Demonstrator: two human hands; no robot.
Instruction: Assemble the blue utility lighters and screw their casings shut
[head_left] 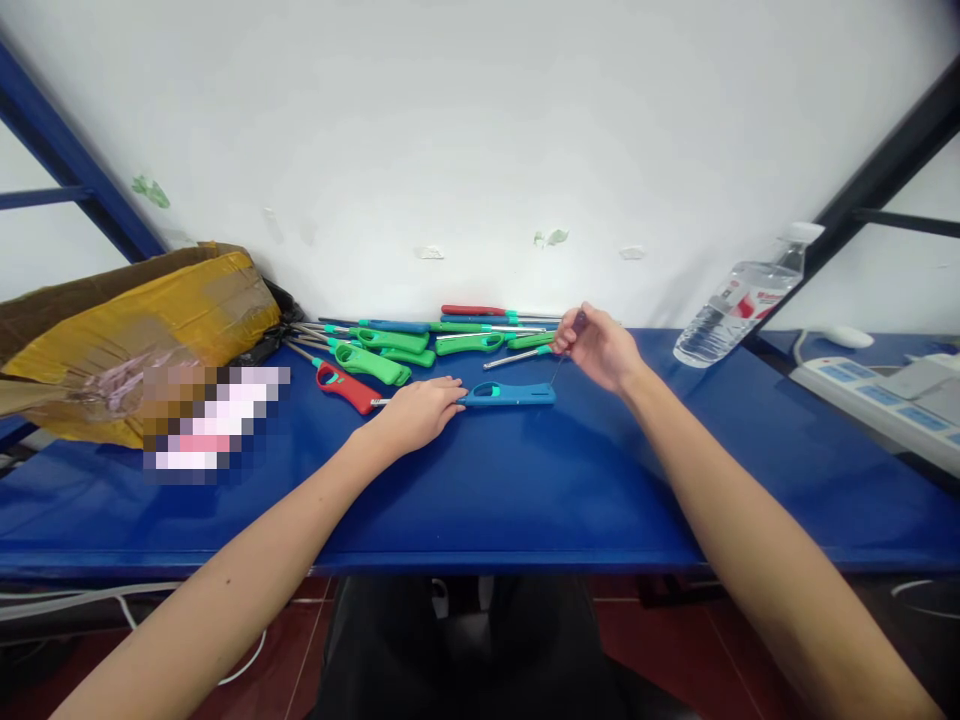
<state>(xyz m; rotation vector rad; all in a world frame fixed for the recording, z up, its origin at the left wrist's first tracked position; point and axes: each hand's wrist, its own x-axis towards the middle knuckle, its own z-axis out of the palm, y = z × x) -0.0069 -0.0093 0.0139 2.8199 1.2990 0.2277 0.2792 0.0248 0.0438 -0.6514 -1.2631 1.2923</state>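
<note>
A blue long-nosed lighter (517,395) lies on its side on the blue table. My left hand (420,410) is closed over its metal nozzle, pressing it down; the nozzle's tip pokes out on the left. My right hand (596,345) pinches a thin-shafted tool with a dark handle (580,320). Its fine shaft slants down to the butt end of the blue lighter; whether it enters the end I cannot tell. Left of my left hand is a red lighter (345,388), with green lighters (373,362) behind it.
More lighters, among them another red one (472,310), lie along the wall. A taped cardboard box (135,340) sits at left, by a blurred-out patch (221,425). At right stand a tilted water bottle (739,305) and a white power strip (877,400).
</note>
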